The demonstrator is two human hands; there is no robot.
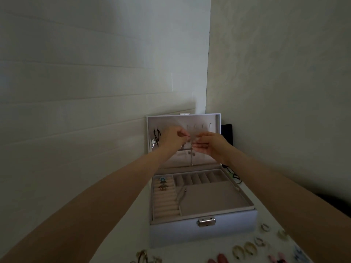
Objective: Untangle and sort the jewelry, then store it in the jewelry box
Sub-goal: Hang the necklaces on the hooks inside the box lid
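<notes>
- The thumb and forefinger tips (185,137) of the left hand (173,138) are pressed together in a pinch, and the other fingers are curled in behind them.
- The right hand (211,147) faces it, just beside it. Its thumb and forefinger tips (198,141) are also pinched, while its lower fingers lie straighter underneath.
- Both pinches seem to close on the top of a thin necklace (191,156), which hangs straight down between the hands. Blur hides the exact point of contact.
- The necklace hangs in front of the pale lining of the raised lid (209,120), just below a row of small hooks (202,126).
- At the lid's left side a black cord (156,136) hangs from a hook, partly hidden by the left wrist.
- Both bare forearms reach forward over the open jewelry box (190,234), which is white with a metal latch (206,222) on its front wall.
- In the tray, the ring rolls (165,202) on the left hold a few rings (163,182) at their far end.
- A silver chain (181,195) lies along the divider beside the large compartment (210,196).
- The box stands on a white table (133,249) in the corner of two pale walls.
- Loose rings (245,248) and other small pieces lie on the table in front of the box, to the right.
- A dark flat object (227,133) stands behind the box on the right.
</notes>
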